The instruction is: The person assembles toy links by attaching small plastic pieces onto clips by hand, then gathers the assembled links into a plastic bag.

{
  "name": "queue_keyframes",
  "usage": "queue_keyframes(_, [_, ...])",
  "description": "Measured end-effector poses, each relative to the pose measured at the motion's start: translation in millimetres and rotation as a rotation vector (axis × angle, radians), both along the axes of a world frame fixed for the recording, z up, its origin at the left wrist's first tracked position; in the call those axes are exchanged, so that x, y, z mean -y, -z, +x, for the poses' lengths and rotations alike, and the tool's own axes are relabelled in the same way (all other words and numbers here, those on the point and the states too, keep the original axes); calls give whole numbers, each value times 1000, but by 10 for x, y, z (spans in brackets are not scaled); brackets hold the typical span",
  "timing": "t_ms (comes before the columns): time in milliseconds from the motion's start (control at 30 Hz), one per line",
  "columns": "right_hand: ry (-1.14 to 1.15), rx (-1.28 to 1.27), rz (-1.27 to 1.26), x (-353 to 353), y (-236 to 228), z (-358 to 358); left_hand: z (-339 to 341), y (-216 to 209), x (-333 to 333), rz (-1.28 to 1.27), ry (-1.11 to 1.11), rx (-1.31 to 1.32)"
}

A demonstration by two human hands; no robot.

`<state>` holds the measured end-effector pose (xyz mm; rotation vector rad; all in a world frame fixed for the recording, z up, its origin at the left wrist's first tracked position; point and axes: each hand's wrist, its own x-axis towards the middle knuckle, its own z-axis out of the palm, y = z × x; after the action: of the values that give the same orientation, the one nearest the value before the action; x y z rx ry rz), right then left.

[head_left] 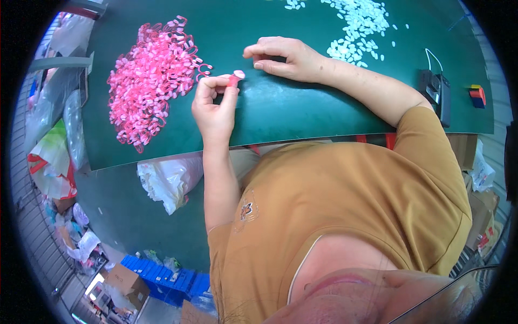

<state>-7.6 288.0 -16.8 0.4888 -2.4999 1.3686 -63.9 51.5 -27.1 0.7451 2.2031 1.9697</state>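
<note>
Pink clip, a small plastic piece with a pale cap at its tip, sits pinched between the thumb and fingertips of the left hand, a little left of the frame's centre and raised just above the dark green table mat. That hand is closed around the piece, with its forearm coming up from the lower middle of the frame. The right hand lies just to the upper right of it, palm down on the mat, fingers curled loosely with the tips touching the surface; it grips nothing that can be made out. A large heap of pink clips spreads over the upper left of the mat, near the left hand. A scatter of small white pieces lies at the upper centre and right, just behind the right wrist. A black device with a white cable rests at the right edge. A white plastic bag hangs below the mat's near edge.
</note>
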Motion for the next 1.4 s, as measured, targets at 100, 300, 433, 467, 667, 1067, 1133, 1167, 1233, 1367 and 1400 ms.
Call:
queue_keyframes(100, [-37, -37, 124, -41, 33, -23, -86, -44, 42, 242, 23, 190])
queue_keyframes(300, [-135, -153, 318, -1, -55, 44, -63, -60, 279, 510, 142, 352])
queue_keyframes(433, [-144, -72, 265, -11, -15, 29, 45, -61, 416, 824, 363, 497])
queue_keyframes(467, [-128, -68, 285, -11, -16, 33, 97, -49, 452, 895, 359, 530])
queue_keyframes(667, [-102, -160, 308, -57, 18, 79, 437, -163, 541, 1082, 504, 587])
queue_keyframes(1067, [-139, -189, 338, -59, 19, 40, 785, -426, 742, 1284, 537, 611])
queue_keyframes(1133, [-153, -214, 337, -29, 43, 27, 884, -494, 858, 1265, 430, 627])
queue_keyframes(1167, [-149, -234, 312, -23, 49, 11, 936, -548, 924, 1220, 326, 663])
queue_keyframes(1233, [-193, -211, 360, -12, 47, 13, 995, -530, 1137, 1247, 180, 676])
queue_keyframes(1367, [-39, -259, 403, 53, 21, 72, 1184, -446, 1670, 1302, 311, 481])
queue_keyframes(1400, [-38, -264, 455, 81, 1, 68, 1260, -414, 1834, 1307, 334, 413])
